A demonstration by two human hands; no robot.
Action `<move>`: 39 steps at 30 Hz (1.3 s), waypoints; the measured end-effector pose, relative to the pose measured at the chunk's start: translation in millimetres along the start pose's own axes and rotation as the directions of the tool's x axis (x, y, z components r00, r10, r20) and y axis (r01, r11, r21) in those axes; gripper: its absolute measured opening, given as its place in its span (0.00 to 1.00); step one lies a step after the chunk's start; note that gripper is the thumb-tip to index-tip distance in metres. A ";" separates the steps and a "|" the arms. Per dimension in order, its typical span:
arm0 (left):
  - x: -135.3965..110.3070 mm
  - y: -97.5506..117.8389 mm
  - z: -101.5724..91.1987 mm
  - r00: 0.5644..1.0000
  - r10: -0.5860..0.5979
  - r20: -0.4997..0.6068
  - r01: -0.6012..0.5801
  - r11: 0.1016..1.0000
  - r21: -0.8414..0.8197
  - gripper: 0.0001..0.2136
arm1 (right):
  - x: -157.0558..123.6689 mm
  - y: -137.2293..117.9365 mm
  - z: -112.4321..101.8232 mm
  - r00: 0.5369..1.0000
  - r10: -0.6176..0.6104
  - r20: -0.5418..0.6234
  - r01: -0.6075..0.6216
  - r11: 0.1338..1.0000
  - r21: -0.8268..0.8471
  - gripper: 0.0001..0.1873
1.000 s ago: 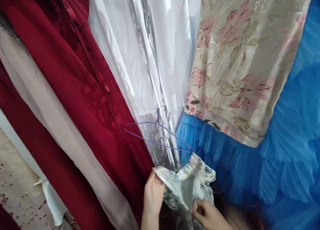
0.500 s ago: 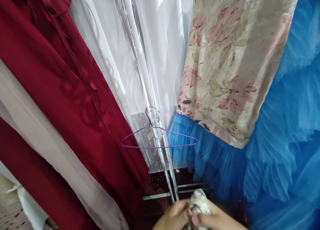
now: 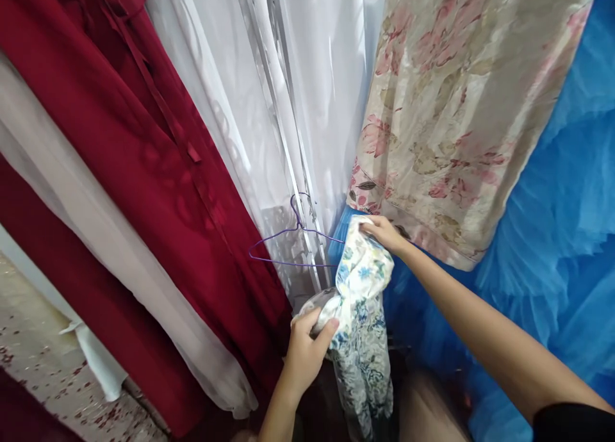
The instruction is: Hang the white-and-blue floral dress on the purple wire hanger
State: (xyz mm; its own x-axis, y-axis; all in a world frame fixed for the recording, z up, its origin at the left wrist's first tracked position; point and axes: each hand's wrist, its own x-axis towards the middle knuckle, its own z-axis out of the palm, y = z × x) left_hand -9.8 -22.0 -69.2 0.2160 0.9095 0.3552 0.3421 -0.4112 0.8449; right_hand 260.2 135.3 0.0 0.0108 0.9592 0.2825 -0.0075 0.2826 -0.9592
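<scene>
A white garment with a blue and green floral print [image 3: 364, 314] hangs between my hands, its lower part trailing down toward my legs. My right hand [image 3: 382, 232] pinches its upper edge beside the hanger. Lower and to the left, my left hand [image 3: 311, 339] grips the garment's other side between thumb and fingers. A thin purple clothes hanger [image 3: 283, 236] hangs by its hook from the white rack. Its right end is hidden behind the garment.
White metal rack poles [image 3: 283, 115] run down the middle, with white cloth [image 3: 327, 77] behind. Red clothing [image 3: 158, 192] hangs at left, beside pale sheer fabric [image 3: 120, 262]. A beige floral garment [image 3: 446, 122] and blue ruffled tulle [image 3: 552, 237] hang at right.
The garment was bunched low between both hands; now it is raised and spread open. My right hand has moved up to the hanger's right end, and my left hand has moved up and left.
</scene>
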 end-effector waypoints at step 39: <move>99.4 -7.4 -136.5 0.951 0.232 -0.205 -0.122 0.890 0.440 0.13 | -84.1 -20.6 1.5 0.996 0.055 -0.077 -0.026 0.945 0.327 0.15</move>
State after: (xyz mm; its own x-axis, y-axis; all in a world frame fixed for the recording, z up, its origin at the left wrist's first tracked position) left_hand -115.6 79.8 14.4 0.0969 0.7820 0.6157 0.6806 -0.5035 0.5323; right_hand 257.9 48.8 -3.9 0.0877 0.9697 0.2280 -0.3344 0.2443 -0.9102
